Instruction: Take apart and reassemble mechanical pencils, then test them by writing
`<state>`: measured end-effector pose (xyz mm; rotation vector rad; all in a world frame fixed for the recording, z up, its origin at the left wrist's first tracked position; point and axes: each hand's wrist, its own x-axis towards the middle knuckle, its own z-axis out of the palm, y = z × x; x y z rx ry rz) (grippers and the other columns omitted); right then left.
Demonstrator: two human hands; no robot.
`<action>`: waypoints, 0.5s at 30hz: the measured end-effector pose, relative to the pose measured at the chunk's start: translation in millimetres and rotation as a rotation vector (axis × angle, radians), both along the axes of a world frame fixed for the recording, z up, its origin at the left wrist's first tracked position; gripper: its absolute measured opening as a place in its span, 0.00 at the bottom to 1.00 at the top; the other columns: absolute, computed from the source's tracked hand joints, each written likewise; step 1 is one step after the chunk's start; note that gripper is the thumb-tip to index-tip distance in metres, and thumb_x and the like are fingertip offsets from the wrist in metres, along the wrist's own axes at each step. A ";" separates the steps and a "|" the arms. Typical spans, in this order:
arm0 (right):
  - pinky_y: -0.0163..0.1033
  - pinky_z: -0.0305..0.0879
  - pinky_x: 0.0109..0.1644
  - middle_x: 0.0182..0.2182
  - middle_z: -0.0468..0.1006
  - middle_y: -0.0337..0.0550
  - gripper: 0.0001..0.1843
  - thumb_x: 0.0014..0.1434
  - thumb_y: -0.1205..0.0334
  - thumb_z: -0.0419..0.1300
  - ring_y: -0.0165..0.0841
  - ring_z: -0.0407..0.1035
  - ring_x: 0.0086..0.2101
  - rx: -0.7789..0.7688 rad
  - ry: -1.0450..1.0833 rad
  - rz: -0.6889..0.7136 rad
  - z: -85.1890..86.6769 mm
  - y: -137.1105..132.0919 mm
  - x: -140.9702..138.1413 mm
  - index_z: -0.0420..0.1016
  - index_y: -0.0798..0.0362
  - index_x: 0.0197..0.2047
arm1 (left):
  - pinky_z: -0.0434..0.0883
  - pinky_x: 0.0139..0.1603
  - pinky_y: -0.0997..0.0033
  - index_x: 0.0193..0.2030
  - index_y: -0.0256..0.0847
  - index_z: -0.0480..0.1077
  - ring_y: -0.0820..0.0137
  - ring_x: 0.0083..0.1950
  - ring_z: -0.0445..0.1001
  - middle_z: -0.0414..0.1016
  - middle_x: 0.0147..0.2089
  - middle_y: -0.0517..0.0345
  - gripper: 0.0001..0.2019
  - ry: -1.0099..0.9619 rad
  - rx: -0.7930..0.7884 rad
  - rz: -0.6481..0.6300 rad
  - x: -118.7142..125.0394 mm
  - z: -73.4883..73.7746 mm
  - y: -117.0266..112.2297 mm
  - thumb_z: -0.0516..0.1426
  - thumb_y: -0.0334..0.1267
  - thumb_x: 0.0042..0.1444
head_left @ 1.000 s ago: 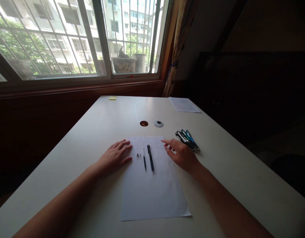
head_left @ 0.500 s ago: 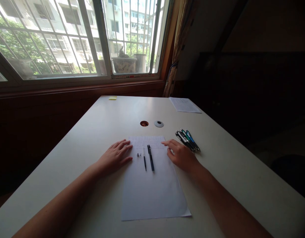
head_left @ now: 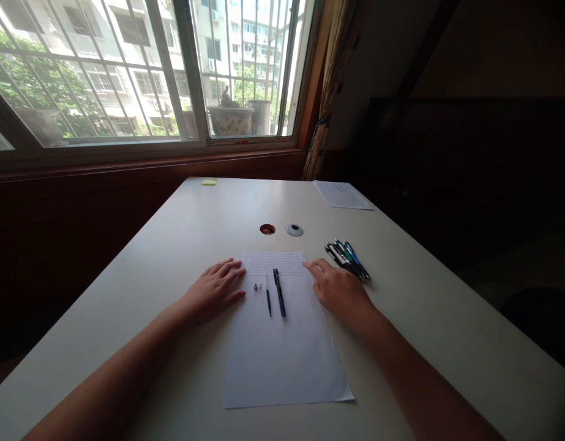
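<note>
A white sheet of paper [head_left: 282, 349] with handwriting at its top lies on the white table [head_left: 172, 257]. On it rest a black pen barrel [head_left: 279, 292], a thin refill [head_left: 267, 298] and two tiny parts [head_left: 258, 286]. My left hand [head_left: 213, 288] lies flat, palm down, on the sheet's left edge, fingers apart. My right hand [head_left: 340, 289] rests palm down on the sheet's right edge, holding nothing. A bundle of several pens [head_left: 347, 259] lies just right of my right hand.
A round cable hole [head_left: 267, 229] and its grey cap [head_left: 294, 229] sit beyond the sheet. A second written sheet [head_left: 341, 195] lies at the far right, a yellow sticky pad [head_left: 209, 181] at the far edge. Window and curtain stand behind the table.
My right hand has settled flatter onto the paper's right edge, its fingers lowering. My left hand and the pen parts have not moved.
</note>
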<state>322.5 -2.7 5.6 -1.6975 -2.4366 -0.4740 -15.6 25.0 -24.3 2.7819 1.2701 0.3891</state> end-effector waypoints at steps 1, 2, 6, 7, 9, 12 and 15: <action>0.39 0.64 0.31 0.51 0.75 0.47 0.27 0.57 0.71 0.56 0.36 0.74 0.31 -0.009 -0.014 0.001 -0.2 -0.4 -0.8 0.69 0.48 0.60 | 0.57 0.69 0.51 0.68 0.47 0.58 0.55 0.71 0.53 0.58 0.70 0.51 0.28 -0.002 0.001 0.000 -0.1 -0.5 0.1 0.48 0.57 0.66; 0.39 0.64 0.31 0.51 0.75 0.48 0.28 0.57 0.71 0.55 0.36 0.74 0.31 -0.021 -0.029 -0.003 -0.3 -0.8 -1.5 0.68 0.47 0.61 | 0.57 0.69 0.51 0.68 0.47 0.58 0.55 0.71 0.53 0.58 0.70 0.51 0.28 0.001 0.000 -0.001 -0.2 -0.9 0.3 0.48 0.56 0.66; 0.37 0.63 0.32 0.54 0.72 0.48 0.30 0.60 0.72 0.52 0.34 0.73 0.32 -0.074 -0.099 -0.033 1.2 -1.7 -3.3 0.63 0.45 0.64 | 0.57 0.69 0.51 0.68 0.47 0.58 0.55 0.71 0.53 0.58 0.70 0.51 0.28 0.013 0.007 0.003 0.2 -2.1 0.5 0.47 0.56 0.66; 0.37 0.62 0.32 0.54 0.71 0.48 0.31 0.60 0.72 0.51 0.34 0.73 0.32 -0.083 -0.119 -0.040 1.9 -1.8 -3.7 0.62 0.44 0.65 | 0.57 0.69 0.51 0.68 0.46 0.58 0.56 0.71 0.53 0.58 0.70 0.51 0.28 0.014 0.010 0.003 0.4 -2.1 0.5 0.47 0.57 0.66; 0.37 0.61 0.32 0.53 0.71 0.48 0.32 0.60 0.73 0.50 0.34 0.72 0.32 -0.100 -0.152 -0.050 3.1 -1.8 -4.5 0.61 0.43 0.66 | 0.58 0.69 0.51 0.68 0.46 0.58 0.56 0.71 0.54 0.58 0.69 0.51 0.28 0.013 0.013 0.001 0.5 -1.8 0.4 0.47 0.57 0.66; 0.36 0.60 0.32 0.52 0.71 0.48 0.32 0.61 0.74 0.49 0.34 0.71 0.32 -0.115 -0.168 -0.054 4.3 -1.4 -5.8 0.61 0.41 0.66 | 0.58 0.69 0.51 0.68 0.47 0.58 0.56 0.71 0.54 0.59 0.69 0.52 0.28 0.007 0.013 -0.004 0.2 -1.2 0.2 0.48 0.57 0.66; 0.36 0.59 0.31 0.50 0.70 0.48 0.33 0.60 0.74 0.50 0.34 0.71 0.32 -0.127 -0.159 -0.048 5.3 -0.7 -7.3 0.61 0.39 0.66 | 0.59 0.68 0.52 0.67 0.47 0.59 0.55 0.71 0.55 0.59 0.69 0.51 0.27 -0.014 0.013 -0.007 -0.5 -1.3 0.1 0.49 0.56 0.66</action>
